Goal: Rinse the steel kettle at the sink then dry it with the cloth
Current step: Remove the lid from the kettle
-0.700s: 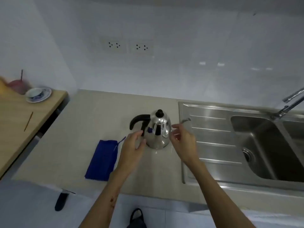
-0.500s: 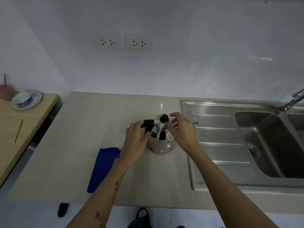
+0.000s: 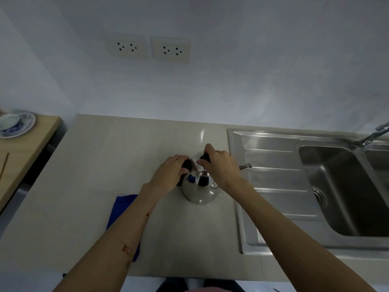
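The kettle point(image 3: 199, 191) is a squat, rounded pot of polished steel, bright enough to mirror the hands and a patch of blue. It stands upright on the pale table point(image 3: 101, 165), just left of the sink point(image 3: 273, 186) rim, with its thin spout point(image 3: 245, 166) pointing toward 3 o'clock over the draining board. Black parts show at its top: a handle point(image 3: 187, 164) on the 10 o'clock side and a knob point(image 3: 203, 158) near the middle of the lid.

The left hand point(image 3: 168, 175) comes in from 7 o'clock and its grip is curled closed around the black handle, fingers wrapped over the top and thumb beneath. The right hand point(image 3: 221, 165) reaches in from 5 o'clock and lies over the lid; its grip is pressed around the black knob, thumb and fingers pinching it, though the palm hides most of the contact. The two hands are near each other, nearly touching above the kettle.

A blue cloth point(image 3: 121, 209) lies flat on the table at 8 o'clock from the kettle, partly under the left forearm. The basin sits well to the right at 3 o'clock, with the tap point(image 3: 374, 134) at 2 o'clock. Far left, at 9 o'clock, a cup on a saucer point(image 3: 15, 124) rests on a wooden top.
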